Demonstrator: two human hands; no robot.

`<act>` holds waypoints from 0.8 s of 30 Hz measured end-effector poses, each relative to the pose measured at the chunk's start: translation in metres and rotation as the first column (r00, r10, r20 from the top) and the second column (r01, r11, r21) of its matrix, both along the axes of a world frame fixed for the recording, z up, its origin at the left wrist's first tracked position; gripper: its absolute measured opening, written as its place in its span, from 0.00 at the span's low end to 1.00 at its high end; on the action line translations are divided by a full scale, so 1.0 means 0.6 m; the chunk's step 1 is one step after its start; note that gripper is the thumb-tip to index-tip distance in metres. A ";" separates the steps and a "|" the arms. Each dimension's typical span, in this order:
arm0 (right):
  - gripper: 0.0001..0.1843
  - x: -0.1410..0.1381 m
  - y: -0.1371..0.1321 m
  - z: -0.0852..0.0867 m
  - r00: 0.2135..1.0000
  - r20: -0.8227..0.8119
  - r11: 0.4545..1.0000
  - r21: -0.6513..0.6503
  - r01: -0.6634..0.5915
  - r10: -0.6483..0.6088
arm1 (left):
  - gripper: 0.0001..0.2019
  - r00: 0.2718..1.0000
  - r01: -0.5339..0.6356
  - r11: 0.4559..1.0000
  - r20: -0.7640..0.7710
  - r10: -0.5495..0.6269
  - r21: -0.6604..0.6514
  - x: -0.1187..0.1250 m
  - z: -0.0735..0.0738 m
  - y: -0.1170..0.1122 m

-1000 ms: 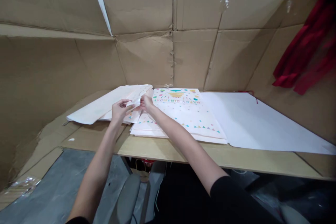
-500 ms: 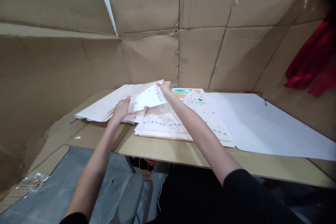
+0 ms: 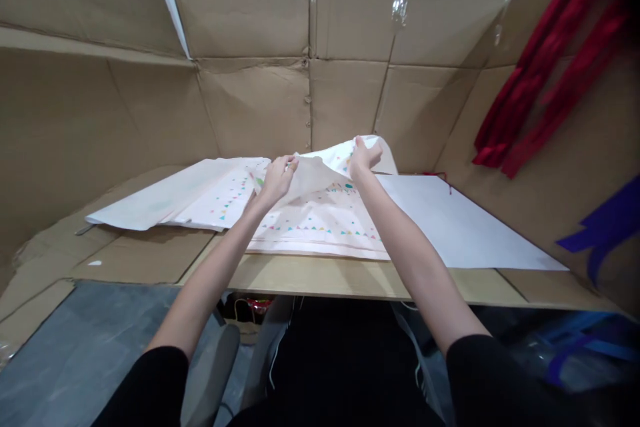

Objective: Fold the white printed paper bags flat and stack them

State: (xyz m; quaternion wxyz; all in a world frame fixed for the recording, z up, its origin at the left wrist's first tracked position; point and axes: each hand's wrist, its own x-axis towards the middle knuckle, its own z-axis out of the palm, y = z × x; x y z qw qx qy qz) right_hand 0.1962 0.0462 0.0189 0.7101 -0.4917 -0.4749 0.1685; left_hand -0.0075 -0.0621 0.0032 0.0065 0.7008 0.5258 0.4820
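A thin white printed sheet (image 3: 314,177) is raised and bent between my two hands. My left hand (image 3: 277,180) pinches its left side, while the right one (image 3: 364,159) grips its far right part, where the sheet curls up. Below lies a stack of similar sheets (image 3: 310,235), printed with small coloured triangles, dots and partly covered lettering. Left of my left hand rests another pile of printed sheets (image 3: 230,197), with a plain whitish sheet (image 3: 160,192) folded or lying over part of it.
A large plain white sheet (image 3: 450,227) covers the table's right side. Cardboard walls (image 3: 250,107) enclose the back and sides. Red ribbons (image 3: 530,93) and a blue ribbon (image 3: 607,220) hang at the right. A chair armrest (image 3: 213,373) stands below the wooden table edge (image 3: 300,277).
Both hands have moved right, from the left pile to over the middle stack, with a printed sheet now lifted and curled there. The view has turned rightward, bringing the blue ribbon into sight.
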 end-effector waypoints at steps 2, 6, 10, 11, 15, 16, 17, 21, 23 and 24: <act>0.11 0.015 -0.031 -0.001 0.985 -0.126 0.992 -0.072 0.106 -0.114 | 0.18 0.998 0.055 0.994 0.032 -0.058 0.091 0.046 0.014 0.004; 0.09 0.018 -0.100 -0.025 0.965 -0.232 0.987 -0.071 -0.142 0.122 | 0.15 0.978 0.200 0.967 -0.096 -0.187 0.155 0.129 0.023 0.005; 0.08 0.020 -0.153 -0.056 0.838 -0.355 0.890 -0.036 -0.454 0.414 | 0.13 0.955 0.237 0.968 -0.202 -0.217 0.081 0.179 0.004 0.004; 0.10 0.022 -0.160 -0.063 0.812 -0.371 0.868 -0.031 -0.496 0.451 | 0.14 0.953 0.241 0.968 -0.203 -0.223 0.068 0.184 -0.003 0.005; 0.17 0.033 -0.163 -0.090 0.747 -0.442 0.820 -0.044 -0.570 0.496 | 0.19 0.923 0.328 0.945 -0.210 -0.324 -0.014 0.176 -0.033 0.018; 0.17 0.035 -0.159 -0.098 0.735 -0.468 0.813 -0.056 -0.580 0.492 | 0.21 0.914 0.350 0.936 -0.205 -0.350 -0.040 0.171 -0.040 0.022; 0.17 0.035 -0.156 -0.107 0.719 -0.492 0.806 -0.058 -0.589 0.491 | 0.23 0.908 0.367 0.928 -0.193 -0.373 -0.063 0.166 -0.047 0.025; 0.14 0.029 -0.149 -0.139 0.677 -0.527 0.792 -0.011 -0.611 0.515 | 0.26 0.907 0.396 0.912 -0.111 -0.407 -0.106 0.150 -0.068 0.031; 0.16 0.026 -0.149 -0.150 0.702 -0.496 0.799 -0.026 -0.601 0.511 | 0.24 0.923 0.361 0.926 -0.099 -0.372 -0.111 0.147 -0.073 0.028; 0.17 0.024 -0.149 -0.154 0.722 -0.474 0.807 -0.038 -0.589 0.504 | 0.23 0.931 0.340 0.934 -0.102 -0.351 -0.113 0.145 -0.074 0.026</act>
